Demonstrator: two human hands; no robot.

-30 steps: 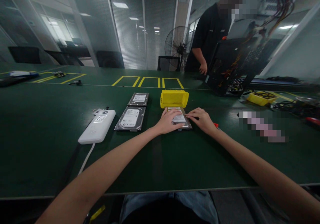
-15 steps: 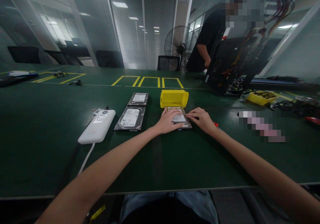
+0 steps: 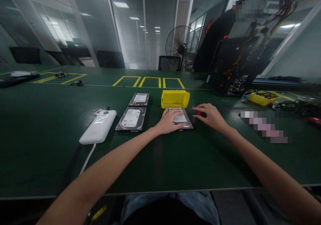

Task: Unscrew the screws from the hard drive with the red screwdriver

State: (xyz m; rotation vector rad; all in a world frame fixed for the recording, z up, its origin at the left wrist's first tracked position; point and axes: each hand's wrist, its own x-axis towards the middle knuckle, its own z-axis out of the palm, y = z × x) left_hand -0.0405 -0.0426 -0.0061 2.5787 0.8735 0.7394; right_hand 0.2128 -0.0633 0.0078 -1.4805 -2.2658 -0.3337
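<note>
A hard drive point(image 3: 179, 118) with a white label lies flat on the green table in front of a yellow plastic bin point(image 3: 175, 99). My left hand point(image 3: 169, 122) holds this drive from its left side, fingers over the top and thumb at the near edge. To the right of the drive, my right hand point(image 3: 209, 116) is apart from it, with thumb and fingers spread. A small red thing point(image 3: 199, 113) shows between those fingertips; most of it is hidden by the hand. Two more hard drives, a near one point(image 3: 130, 118) and a far one point(image 3: 139, 99), lie to the left.
A white power bank-like device point(image 3: 98, 128) with a cable lies at left. At right stand an open computer case point(image 3: 229, 66) and a yellow tray of cables point(image 3: 263, 98), near a blurred-out object point(image 3: 263, 126). Yellow tape outlines point(image 3: 150, 78) mark the table. A person point(image 3: 210, 41) stands behind the case.
My right hand has moved off the drive's right edge to the right and its fingers have parted. The left hand has stayed on the drive. The person behind the case has shifted right.
</note>
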